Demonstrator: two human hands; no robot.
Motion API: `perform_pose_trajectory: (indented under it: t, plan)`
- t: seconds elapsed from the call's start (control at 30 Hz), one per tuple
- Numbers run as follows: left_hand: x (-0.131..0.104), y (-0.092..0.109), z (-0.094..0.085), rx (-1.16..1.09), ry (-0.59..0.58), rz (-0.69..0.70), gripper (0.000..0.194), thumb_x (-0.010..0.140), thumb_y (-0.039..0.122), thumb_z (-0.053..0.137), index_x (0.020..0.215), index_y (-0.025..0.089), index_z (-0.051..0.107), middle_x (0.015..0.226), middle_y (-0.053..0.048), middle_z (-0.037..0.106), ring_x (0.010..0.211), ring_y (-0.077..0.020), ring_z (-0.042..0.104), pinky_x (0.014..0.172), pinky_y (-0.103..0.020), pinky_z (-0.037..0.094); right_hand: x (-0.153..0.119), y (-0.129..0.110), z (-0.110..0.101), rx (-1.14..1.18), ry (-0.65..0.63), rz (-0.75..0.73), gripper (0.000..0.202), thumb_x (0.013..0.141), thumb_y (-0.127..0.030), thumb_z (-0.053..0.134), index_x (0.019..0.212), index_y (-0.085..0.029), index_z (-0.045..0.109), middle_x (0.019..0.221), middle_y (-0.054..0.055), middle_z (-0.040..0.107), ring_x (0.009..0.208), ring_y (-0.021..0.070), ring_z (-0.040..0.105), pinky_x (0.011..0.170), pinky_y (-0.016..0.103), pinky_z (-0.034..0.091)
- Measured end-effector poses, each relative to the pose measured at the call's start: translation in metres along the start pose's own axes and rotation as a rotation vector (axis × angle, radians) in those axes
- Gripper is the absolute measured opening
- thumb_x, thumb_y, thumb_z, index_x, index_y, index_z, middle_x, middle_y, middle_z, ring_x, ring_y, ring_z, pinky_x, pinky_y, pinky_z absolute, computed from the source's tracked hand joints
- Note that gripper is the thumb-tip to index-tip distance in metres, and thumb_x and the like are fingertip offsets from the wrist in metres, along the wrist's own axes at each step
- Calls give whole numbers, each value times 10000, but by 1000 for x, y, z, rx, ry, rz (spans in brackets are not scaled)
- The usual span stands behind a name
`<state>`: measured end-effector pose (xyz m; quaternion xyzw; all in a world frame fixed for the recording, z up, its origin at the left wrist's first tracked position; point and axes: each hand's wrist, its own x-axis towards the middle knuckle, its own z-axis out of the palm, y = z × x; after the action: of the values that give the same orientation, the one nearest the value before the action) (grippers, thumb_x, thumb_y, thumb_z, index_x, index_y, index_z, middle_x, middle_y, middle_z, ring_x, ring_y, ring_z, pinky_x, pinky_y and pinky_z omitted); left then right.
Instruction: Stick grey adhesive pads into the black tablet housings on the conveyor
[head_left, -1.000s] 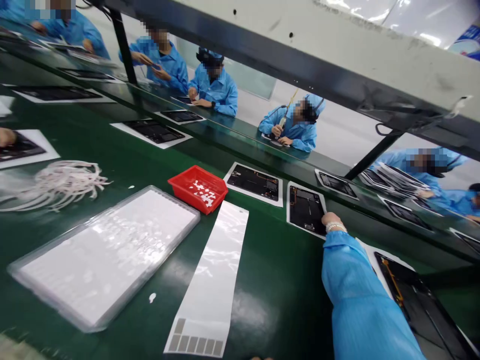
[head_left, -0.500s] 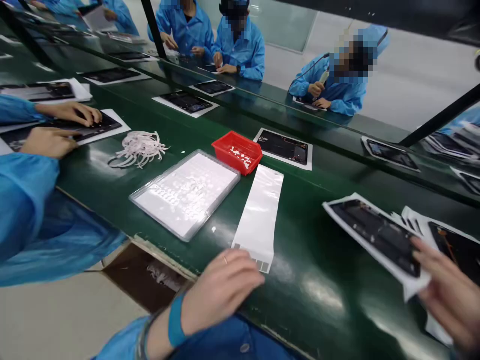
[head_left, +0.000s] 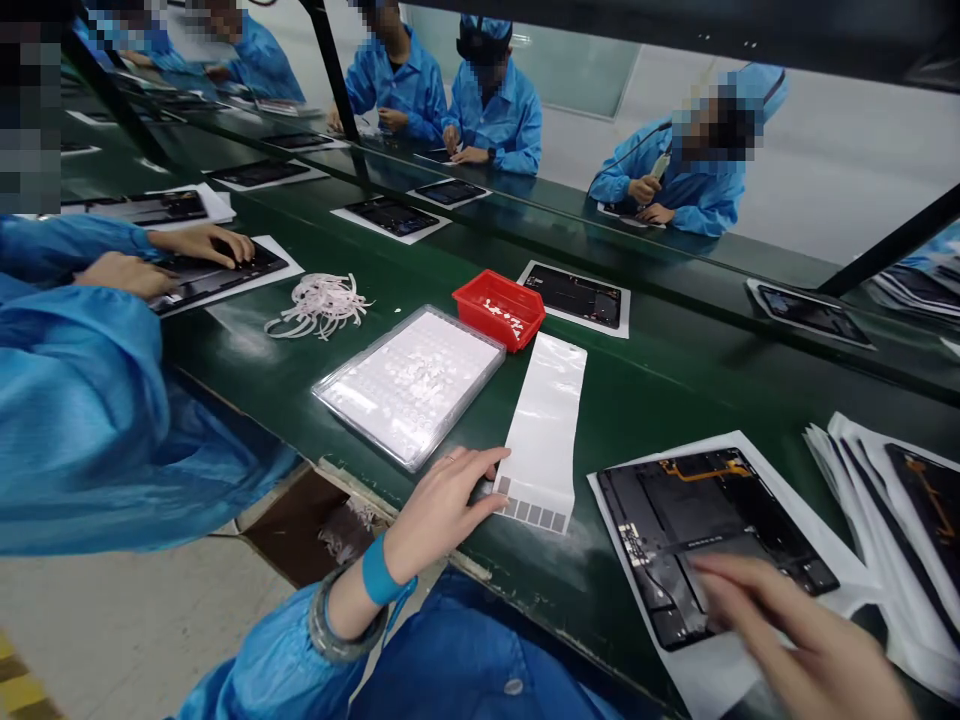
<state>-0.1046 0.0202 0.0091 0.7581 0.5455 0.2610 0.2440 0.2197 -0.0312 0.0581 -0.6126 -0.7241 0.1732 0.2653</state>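
My left hand (head_left: 442, 505), with a blue band at the wrist, rests at the lower left edge of a white sticker strip (head_left: 546, 415). Its thumb and fingers are apart around the strip's corner, near a row of small grey squares. My right hand (head_left: 795, 620) is blurred over a black device panel (head_left: 720, 500) with an orange cable. Thumb and forefinger come together at a clear film on the panel; whether they grip it is hard to see. White paper (head_left: 757, 460) lies under the panel.
A clear-edged tray (head_left: 412, 385) of small white pieces and a red bin (head_left: 499, 308) stand beyond my left hand. White strips (head_left: 322, 305) lie farther left. Papers and panels (head_left: 870, 490) are stacked at right. A co-worker's hands (head_left: 202, 245) are at left.
The panel and its paper have come down from my right hand onto the table and turned. My right hand has moved left over it. My left hand has reached the strip's edge, its fingers spreading.
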Motion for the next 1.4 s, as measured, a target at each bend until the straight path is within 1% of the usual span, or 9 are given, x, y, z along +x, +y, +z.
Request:
perform_pose_trajectory:
  t: [0.1,0.2,0.3,0.53,0.73,0.9,1.03,1.2,1.4]
  plan:
    - [3,4,9,-82,53,-37,251,861,240,580,1108,222,620,868,-19,643,848,-200,592,800,-331,479,47,-55,46,-16,-270,-280,207,944,-301,426,967,-251,625,919,32,668,799,163,652,710,253,513]
    - [6,8,13,-102,93,-66,194,832,198,606,1018,206,659,802,-7,640,807,-190,610,769,-310,484,78,-83,88,-193,-331,-381,182,938,-218,441,1037,-220,593,969,43,639,828,176,641,681,276,501]
    - [7,9,14,-133,118,-85,124,817,178,627,928,205,675,790,4,658,797,-175,622,753,-286,484,88,-87,105,-290,-332,-428,136,941,-225,461,971,-216,594,923,28,625,816,174,627,625,261,462]
    - [10,14,17,-153,138,-118,105,775,104,638,785,202,673,782,22,690,797,-168,631,771,-295,486,83,-81,105,-329,-279,-473,132,951,-223,458,901,-206,578,857,16,617,732,147,608,572,256,394]
    - [11,9,16,-92,81,-77,141,782,130,645,886,216,688,840,7,700,845,-200,624,839,-372,475,75,-83,104,-276,-233,-546,222,960,-182,398,897,-196,610,860,44,615,757,155,588,615,261,409]
    - [3,6,10,36,79,51,443,837,364,643,1243,217,549,1088,-65,613,1022,-256,568,887,-410,455,75,-43,40,214,-202,-164,177,913,-302,491,796,-208,585,797,19,608,735,142,573,672,252,441]
    - [9,34,22,137,33,285,266,958,317,448,1189,233,551,1037,-59,572,950,-215,563,816,-348,465,66,10,0,257,-232,162,254,855,-410,533,717,-200,571,754,20,614,742,171,562,713,303,436]
    - [32,76,56,376,-147,681,243,916,118,466,1130,191,557,1134,-66,591,1029,-223,545,828,-348,451,50,34,23,202,-260,164,225,840,-360,545,686,-209,606,821,33,625,904,215,523,869,392,377]
    - [44,77,67,461,-234,733,230,918,96,455,1098,187,563,1136,-60,602,1023,-217,552,817,-346,454,45,26,43,91,-170,170,190,848,-281,569,674,-225,620,879,25,604,963,229,469,913,431,325]
